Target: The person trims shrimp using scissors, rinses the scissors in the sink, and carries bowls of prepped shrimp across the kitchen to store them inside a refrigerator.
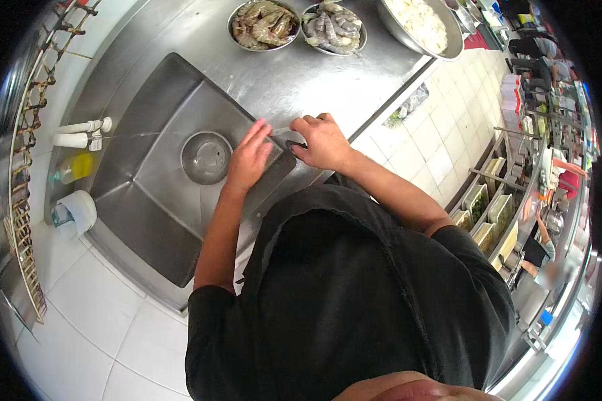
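My left hand (pixel 249 158) is over the right rim of the steel sink (pixel 160 200), its fingers stretched out and nothing visible in them. Just right of it, my right hand (pixel 322 143) is closed at the counter edge. A small dark thing (pixel 294 144) shows at its thumb, with a pale, thin strip beside it; I cannot make out what it is. In the sink sits a round metal bowl (pixel 207 158). Beyond my hands, one metal bowl holds brownish whole shrimp (pixel 264 25) and another holds grey shrimp (pixel 332 28).
A large metal bowl with pale pieces (pixel 418 23) stands at the counter's far right. A white tap (pixel 81 134) and a bottle with yellow liquid (pixel 75 168) are by the left wall. Across the tiled floor (pixel 441 134) are food trays (pixel 488 207) and other people.
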A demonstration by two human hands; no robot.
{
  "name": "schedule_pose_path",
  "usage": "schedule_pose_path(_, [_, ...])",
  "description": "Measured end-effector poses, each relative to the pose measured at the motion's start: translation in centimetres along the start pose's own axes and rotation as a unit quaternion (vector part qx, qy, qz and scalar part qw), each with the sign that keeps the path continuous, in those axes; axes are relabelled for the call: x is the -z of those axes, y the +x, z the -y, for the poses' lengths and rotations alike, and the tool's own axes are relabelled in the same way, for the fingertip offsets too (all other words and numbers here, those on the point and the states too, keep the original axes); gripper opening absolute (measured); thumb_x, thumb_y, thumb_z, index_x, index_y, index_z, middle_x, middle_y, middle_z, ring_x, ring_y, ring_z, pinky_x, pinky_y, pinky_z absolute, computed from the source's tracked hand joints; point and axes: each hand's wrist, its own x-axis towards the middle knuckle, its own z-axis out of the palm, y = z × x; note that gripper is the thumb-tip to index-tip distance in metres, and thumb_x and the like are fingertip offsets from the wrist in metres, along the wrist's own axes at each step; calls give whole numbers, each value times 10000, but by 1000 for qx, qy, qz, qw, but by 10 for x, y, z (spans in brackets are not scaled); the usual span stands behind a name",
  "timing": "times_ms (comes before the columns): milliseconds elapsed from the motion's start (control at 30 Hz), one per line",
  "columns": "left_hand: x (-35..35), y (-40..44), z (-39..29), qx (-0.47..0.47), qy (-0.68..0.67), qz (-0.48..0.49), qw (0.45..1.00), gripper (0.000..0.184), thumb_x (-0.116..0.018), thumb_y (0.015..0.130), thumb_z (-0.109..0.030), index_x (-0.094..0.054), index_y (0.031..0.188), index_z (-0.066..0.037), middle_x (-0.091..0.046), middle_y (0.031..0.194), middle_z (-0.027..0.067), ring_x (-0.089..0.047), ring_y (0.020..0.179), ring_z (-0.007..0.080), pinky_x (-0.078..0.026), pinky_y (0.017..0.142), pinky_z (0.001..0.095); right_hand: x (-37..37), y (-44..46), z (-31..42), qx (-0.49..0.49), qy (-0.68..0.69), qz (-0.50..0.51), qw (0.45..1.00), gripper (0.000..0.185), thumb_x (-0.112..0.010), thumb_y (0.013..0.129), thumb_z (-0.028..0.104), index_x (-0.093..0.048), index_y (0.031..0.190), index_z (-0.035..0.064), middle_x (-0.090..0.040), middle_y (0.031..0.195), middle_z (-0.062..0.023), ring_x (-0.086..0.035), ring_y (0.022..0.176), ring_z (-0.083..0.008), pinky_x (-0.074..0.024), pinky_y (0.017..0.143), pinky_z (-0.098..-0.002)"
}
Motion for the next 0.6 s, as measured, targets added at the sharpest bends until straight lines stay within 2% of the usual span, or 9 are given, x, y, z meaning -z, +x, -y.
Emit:
schedule_pose_path(100, [14,-24,62,85,43,-89,991,407,-523,960,-229,-522,1320,-39,-470,1407,158,-473,1285,281,-406,1021,373,7,-14,-4,-23,40,25,999,369,-713,753,227,-578,1063,80,-650,929,-120,-636,826,-290,-412,894,-393])
schedule_pose_path(167, [35,-48,114,244,-43,-132,960,442,-466,983,-295,-496,1347,-45,-503,1374,136,-510,1226,238,-443,972,361,8,-26,-10,-34,74,6,997,396,-702,772,231,-567,1106,66,-653,929,-146,-642,840,-306,-435,873,-407])
schedule_pose_path(233, [76,-61,135,364,-126,-188,903,473,-429,994,-341,-460,1384,-75,-537,1318,96,-546,1097,184,-483,886,345,7,-38,-21,-72,124,-4,990,428,-693,788,217,-553,1157,51,-657,935,-167,-648,853,-319,-463,850,-417])
schedule_pose_path(300, [112,-73,178,338,-97,-303,886,509,-441,989,-402,-475,1369,-65,-544,1292,90,-561,1016,175,-502,818,320,5,-49,-35,-130,193,-3,973,466,-685,800,188,-537,1214,34,-664,948,-181,-657,865,-328,-498,826,-424])
schedule_pose_path(333, [134,-68,179,334,-104,-334,875,498,-460,986,-380,-467,1364,-55,-545,1282,98,-563,1019,183,-505,816,325,3,-56,-41,-163,219,-13,962,482,-660,833,156,-512,1273,21,-667,951,-202,-664,870,-336,-530,790,-411])
schedule_pose_path(433, [197,-47,183,310,-161,-424,835,484,-538,958,-288,-436,1355,-30,-545,1260,116,-566,1029,212,-512,811,352,-16,-85,-75,-175,245,-36,953,430,-625,875,148,-519,1272,22,-659,996,-216,-662,905,-326,-520,825,-397])
schedule_pose_path(533, [242,-23,184,285,-235,-435,821,455,-554,950,-188,-429,1345,-1,-555,1206,114,-566,1006,197,-514,771,334,-25,-111,-90,-145,188,-107,965,391,-595,901,138,-524,1268,23,-659,976,-178,-654,863,-265,-514,798,-361])
schedule_pose_path(600, [260,-9,185,275,-214,-484,803,446,-553,940,-181,-438,1322,19,-548,1203,122,-569,1024,223,-516,779,349,-25,-128,-94,-209,239,-112,942,368,-565,918,142,-524,1263,21,-645,944,-137,-621,817,-212,-501,765,-334])
